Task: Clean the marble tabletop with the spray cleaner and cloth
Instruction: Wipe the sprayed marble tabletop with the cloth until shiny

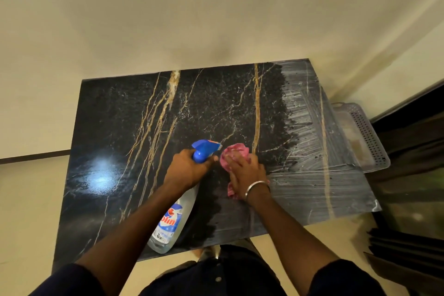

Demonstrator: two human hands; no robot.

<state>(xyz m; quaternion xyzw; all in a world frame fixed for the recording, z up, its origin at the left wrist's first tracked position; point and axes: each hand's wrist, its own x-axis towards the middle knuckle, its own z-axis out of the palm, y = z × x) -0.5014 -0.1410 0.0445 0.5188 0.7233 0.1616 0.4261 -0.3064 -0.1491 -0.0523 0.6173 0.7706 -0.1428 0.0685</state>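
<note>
Qty check, L to R across the tabletop: 1 slab, 1 bottle, 2 hands, 1 cloth, 1 bangle, 1 tray.

1. Marble tabletop (120,115), qty 1. Black slab w/ gold and white veins. I read 1 bright light glare (101,173) on its L-near area.
2. Spray bottle (173,221), qty 1, over the tabletop's near-ctr. Clear body, blue/red label, blue trigger head. It is tilted: the base lies toward the tabletop's near edge, and the nozzle points to the far side, just beside the cloth. I cannot tell whether the base touches the slab.
3. L hand (187,170): fingers curled round the bottle neck, directly under the trigger head.
4. Cloth (234,151), qty 1. Pink, bunched, lying on the tabletop ctr, R of the nozzle.
5. R hand (245,170): palm down on the cloth, fingers straight and spread, pressing it to the slab and gripping nothing. Metal bangle (257,186), qty 1, on that wrist.
6. Streaked film (312,151): pale wipe marks cover the tabletop's R third and have a ragged border against the dark, speckled remainder.
7. Tray (367,137), qty 1. Translucent perforated plastic, off the tabletop's R edge, lower than the slab and partly hidden by it.

Room:
- A cream wall (168,19) meets the tabletop's far edge.
- A pale floor (28,199) lies L of the tabletop and along its near side.
- A dark skirting strip (33,157) runs L of the tabletop.
- A dark-framed glass panel (420,115) stands R of the tabletop.
- Dark flat sheets (408,240) are stacked off its R-near corner; I cannot count them.
</note>
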